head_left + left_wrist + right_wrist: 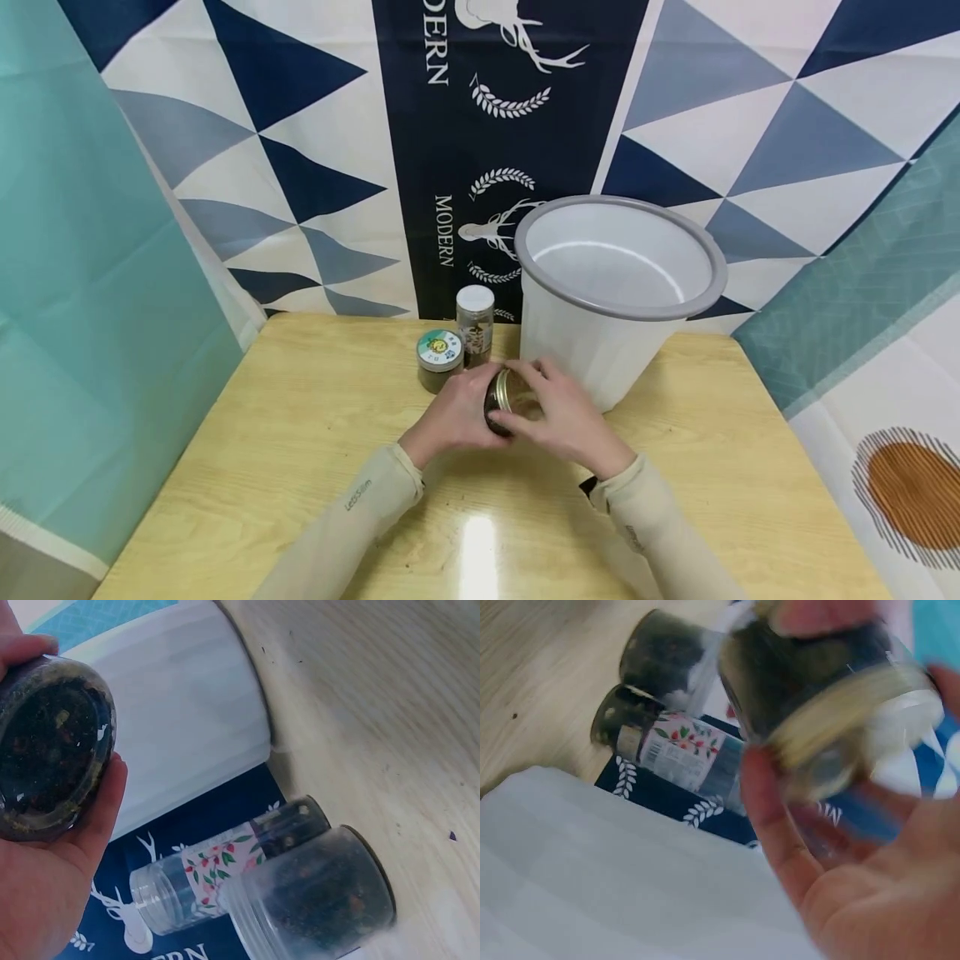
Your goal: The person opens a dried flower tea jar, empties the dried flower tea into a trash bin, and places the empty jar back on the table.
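Both hands hold a small clear jar [492, 408] with dark contents, tipped on its side above the table. My left hand [459, 410] grips its dark base end, whose round bottom faces the left wrist view. Around the gold band [847, 712] and the clear part beyond it curl the fingers of my right hand [566, 414]; blur hides what that clear part is. Just behind the left hand stand a squat jar [440, 350] with a printed lid and a taller jar [475, 323] with a white lid and floral label. Both contain dark bits.
A large white bin [573, 346] with a grey rim stands behind the right hand, close to it. Patterned cloth [322, 167] hangs along the table's back edge. Small dark crumbs [453, 835] lie on the wooden table [315, 417].
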A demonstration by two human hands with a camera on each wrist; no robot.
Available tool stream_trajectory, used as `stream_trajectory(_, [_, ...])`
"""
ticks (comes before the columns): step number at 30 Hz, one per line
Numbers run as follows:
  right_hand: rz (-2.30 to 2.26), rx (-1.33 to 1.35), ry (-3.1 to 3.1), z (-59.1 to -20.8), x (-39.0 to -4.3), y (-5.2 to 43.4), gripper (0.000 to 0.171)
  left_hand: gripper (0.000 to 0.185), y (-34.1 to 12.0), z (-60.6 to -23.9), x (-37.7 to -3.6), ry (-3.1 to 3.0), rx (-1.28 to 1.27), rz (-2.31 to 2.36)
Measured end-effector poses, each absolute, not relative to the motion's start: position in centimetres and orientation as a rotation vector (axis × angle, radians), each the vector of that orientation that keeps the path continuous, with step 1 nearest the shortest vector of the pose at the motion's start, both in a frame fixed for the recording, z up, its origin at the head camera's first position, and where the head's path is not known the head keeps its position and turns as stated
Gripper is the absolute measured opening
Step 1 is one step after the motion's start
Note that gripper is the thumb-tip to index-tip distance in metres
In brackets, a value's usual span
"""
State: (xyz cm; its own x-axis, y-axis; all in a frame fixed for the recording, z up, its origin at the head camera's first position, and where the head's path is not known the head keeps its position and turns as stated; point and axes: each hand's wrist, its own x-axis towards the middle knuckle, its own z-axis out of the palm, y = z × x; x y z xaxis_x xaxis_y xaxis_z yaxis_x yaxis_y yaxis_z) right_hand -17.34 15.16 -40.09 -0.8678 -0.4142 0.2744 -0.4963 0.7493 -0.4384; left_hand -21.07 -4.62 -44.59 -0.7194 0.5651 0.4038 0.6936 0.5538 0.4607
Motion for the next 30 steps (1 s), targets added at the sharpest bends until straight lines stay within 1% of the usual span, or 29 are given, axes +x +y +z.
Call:
stream_trajectory(3, [0.787, 0.899, -2.737, -40.2, -17.4, 15.5, 0.085, 0.096, -5.0, -44.8, -20.8, -2.611, -1.039, -0.917])
stream_trajectory(5, [0.808, 0.931, -2.723, -40.1, -17.4, 15.4, 0.089, 0.099, -5.3, -44.8, -20.8, -2.624, -1.018, -0.941])
stream_trajectory(7, [0.818, 0.893, -2.736, -40.0, -17.5, 15.1, 0.089, 0.096, -5.3, -44.7, -20.9, -2.62, -1.012, -0.954])
stream_trajectory(11, [0.829, 0.731, -2.802, -40.1, -17.7, 14.9, 0.087, 0.085, -5.1, -44.5, -21.1, -2.602, -1.022, -0.942])
stream_trajectory(14, [0.829, 0.682, -2.833, -40.4, -17.8, 15.4, 0.089, 0.083, -4.8, -44.4, -21.1, -2.582, -1.063, -0.915])
stream_trajectory(16, [0.848, 0.731, -2.828, -40.5, -17.8, 15.9, 0.09, 0.084, -4.6, -44.4, -21.1, -2.572, -1.094, -0.904])
stream_trajectory(18, [0.865, 0.835, -2.79, -40.5, -17.8, 16.3, 0.092, 0.088, -4.6, -44.4, -21.1, -2.572, -1.111, -0.886])
stream_trajectory(22, [0.875, 0.994, -2.69, -40.5, -18.1, 16.8, 0.103, 0.094, -4.8, -44.3, -21.0, -2.582, -1.085, -0.882])
stream_trajectory(25, [0.887, 0.959, -2.667, -40.6, -18.2, 16.6, 0.099, 0.09, -4.9, -44.1, -21.0, -2.583, -1.069, -0.907])
stream_trajectory(28, [0.864, 0.879, -2.674, -40.7, -18.2, 16.2, 0.087, 0.085, -4.9, -44.2, -21.0, -2.586, -1.055, -0.928])
stream_trajectory(30, [0.846, 0.859, -2.691, -40.6, -18.1, 16.0, 0.083, 0.086, -4.9, -44.4, -21.0, -2.588, -1.053, -0.934])
